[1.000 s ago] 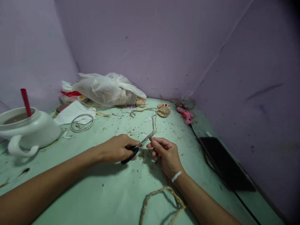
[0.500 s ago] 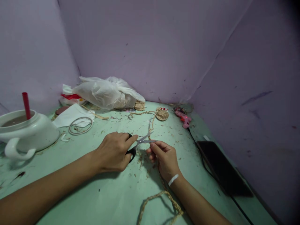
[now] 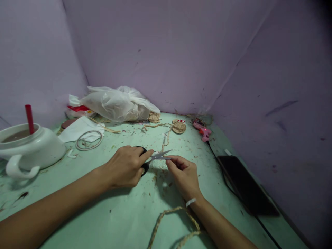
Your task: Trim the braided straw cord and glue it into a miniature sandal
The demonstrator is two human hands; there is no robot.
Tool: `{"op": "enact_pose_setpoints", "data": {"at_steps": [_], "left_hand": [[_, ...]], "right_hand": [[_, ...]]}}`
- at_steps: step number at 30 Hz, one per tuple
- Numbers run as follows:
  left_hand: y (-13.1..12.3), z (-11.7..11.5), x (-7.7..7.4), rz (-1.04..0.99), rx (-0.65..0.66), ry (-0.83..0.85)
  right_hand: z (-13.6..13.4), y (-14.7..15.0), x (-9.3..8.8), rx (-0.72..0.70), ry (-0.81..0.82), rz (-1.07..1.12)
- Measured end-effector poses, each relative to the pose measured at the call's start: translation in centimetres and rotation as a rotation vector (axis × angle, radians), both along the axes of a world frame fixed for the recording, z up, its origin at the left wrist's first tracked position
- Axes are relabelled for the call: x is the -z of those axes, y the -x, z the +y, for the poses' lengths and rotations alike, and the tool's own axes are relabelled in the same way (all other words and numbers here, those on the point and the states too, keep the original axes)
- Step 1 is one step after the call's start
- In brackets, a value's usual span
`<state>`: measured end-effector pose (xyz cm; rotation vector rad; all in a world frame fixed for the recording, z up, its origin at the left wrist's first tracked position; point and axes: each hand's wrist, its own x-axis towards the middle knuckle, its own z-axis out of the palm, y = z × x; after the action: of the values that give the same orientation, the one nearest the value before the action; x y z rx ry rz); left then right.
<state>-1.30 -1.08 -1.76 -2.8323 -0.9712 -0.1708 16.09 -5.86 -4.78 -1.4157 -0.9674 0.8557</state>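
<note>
Scissors [image 3: 158, 156] hover over littered table [image 3: 121, 214] between purple walls [image 3: 168, 52].

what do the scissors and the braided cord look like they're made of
The scissors have bright grey blades, likely steel, and glossy black handles, probably plastic. The braided cord is tan, matte and fibrous, likely jute or straw.

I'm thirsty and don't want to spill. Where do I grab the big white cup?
Take the cup by its curved handle, coming from the near side: the handle sticks out low toward you. It looks nearly full, with a red straw standing in it, so keep it level.
</note>
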Motion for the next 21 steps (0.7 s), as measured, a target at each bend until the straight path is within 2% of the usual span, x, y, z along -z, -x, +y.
{"op": "enact_pose_setpoints", "data": {"at_steps": [9, 17, 21], "left_hand": [[0.34, 0.48, 0.05, 0.042, 0.044, 0.026], [0.42, 0.59, 0.68, 0.063, 0.060, 0.026], [0.49, 0.52, 0.34, 0.048, 0.067, 0.116]], "right_hand": [[-0.06, -0.40, -0.23, -0.067, -0.009, -0.007], [0.04, -0.32, -0.43, -0.102, 0.010, 0.029], [0.02, -0.50, -0.31, -0.107, -0.009, 0.032]]}}
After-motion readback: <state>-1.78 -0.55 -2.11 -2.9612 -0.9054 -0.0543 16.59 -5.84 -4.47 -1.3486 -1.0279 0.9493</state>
